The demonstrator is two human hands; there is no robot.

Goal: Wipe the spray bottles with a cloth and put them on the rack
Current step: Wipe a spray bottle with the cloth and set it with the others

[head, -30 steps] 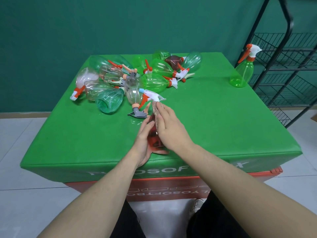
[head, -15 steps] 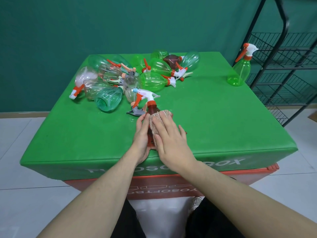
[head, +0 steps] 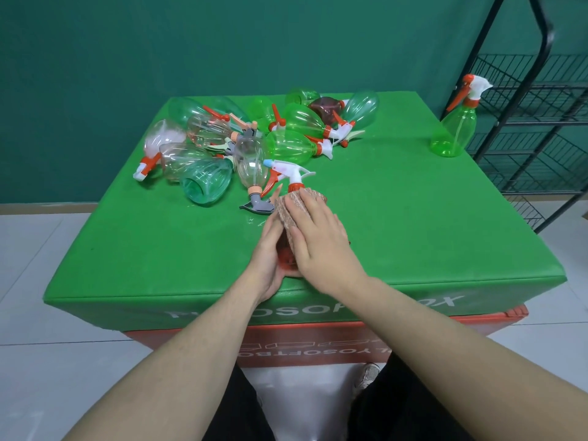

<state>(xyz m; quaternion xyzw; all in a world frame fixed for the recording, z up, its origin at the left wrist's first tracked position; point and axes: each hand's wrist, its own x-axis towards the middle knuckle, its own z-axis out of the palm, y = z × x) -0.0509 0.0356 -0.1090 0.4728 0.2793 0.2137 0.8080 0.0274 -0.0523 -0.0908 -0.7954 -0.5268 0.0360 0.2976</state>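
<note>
A red spray bottle [head: 285,256] with a white and orange trigger head stands near the front of the green table [head: 413,237]. My left hand [head: 269,249] grips its left side. My right hand [head: 318,240] presses a pinkish-brown cloth [head: 286,208] against the bottle's upper body, hiding most of it. A pile of several green, clear and pink spray bottles [head: 254,144] lies on its side at the back left of the table. One green spray bottle [head: 456,122] stands upright at the back right corner, beside the black wire rack [head: 541,122].
The rack's wire shelves stand to the right of the table, against the green wall. An orange box sits under the green table top. White tiled floor surrounds the table. My legs are below the table's front edge.
The bottle has been turned more upright, with its trigger head now showing above the cloth. My right hand has slid the cloth over the bottle's upper body.
</note>
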